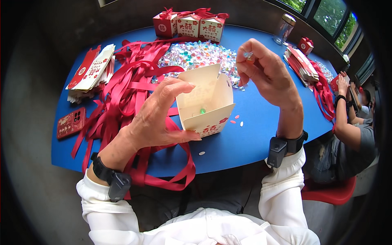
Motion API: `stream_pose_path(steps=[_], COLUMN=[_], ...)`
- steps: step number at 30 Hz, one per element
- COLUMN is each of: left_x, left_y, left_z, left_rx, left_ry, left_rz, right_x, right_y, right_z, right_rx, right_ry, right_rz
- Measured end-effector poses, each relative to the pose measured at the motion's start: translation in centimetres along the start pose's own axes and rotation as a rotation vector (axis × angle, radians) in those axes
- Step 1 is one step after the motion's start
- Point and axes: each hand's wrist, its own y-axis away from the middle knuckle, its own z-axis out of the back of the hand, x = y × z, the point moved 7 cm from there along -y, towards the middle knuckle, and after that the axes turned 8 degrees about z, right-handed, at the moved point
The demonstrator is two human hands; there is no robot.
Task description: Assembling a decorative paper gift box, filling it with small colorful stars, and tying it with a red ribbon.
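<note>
My left hand point(149, 116) grips the side of an open cream paper gift box point(214, 122) with red print, thumb at the front and fingers at the back rim. The box's flaps stand up and spread, and a small green piece point(202, 111) shows inside. To the right and above the box, my right hand point(267, 75) is raised with its fingers pinched on a small candy in a clear wrapper point(248, 56), with a bit of orange showing. Behind the box lies a wide heap of shiny wrapped candies point(192, 55).
Red ribbons point(118, 96) sprawl across the blue table point(253, 134). Flat boxes point(94, 73) and a red phone point(71, 123) lie left. Tied boxes point(188, 26) and a clear bottle point(284, 28) stand at the back. Another person point(349, 126) works at the right.
</note>
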Motion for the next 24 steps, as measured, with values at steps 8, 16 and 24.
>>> stream_pose_path(steps=[8, 16, 24], left_x=[0.0, -0.2, -0.1], left_y=[0.0, 0.0, 0.0], left_z=[-0.2, 0.2, 0.0], left_rx=[-0.039, -0.048, -0.051], left_ry=[-0.040, -0.106, -0.112], left_rz=[-0.018, -0.015, -0.010], right_x=[-4.5, -5.6, -6.8], right_y=[1.9, 6.2, 6.6], right_z=[-1.8, -8.1, -7.9], right_rx=[0.259, 1.023, 0.925], right_ry=[0.407, 0.285, 0.376], right_rz=[-0.091, -0.386, -0.378])
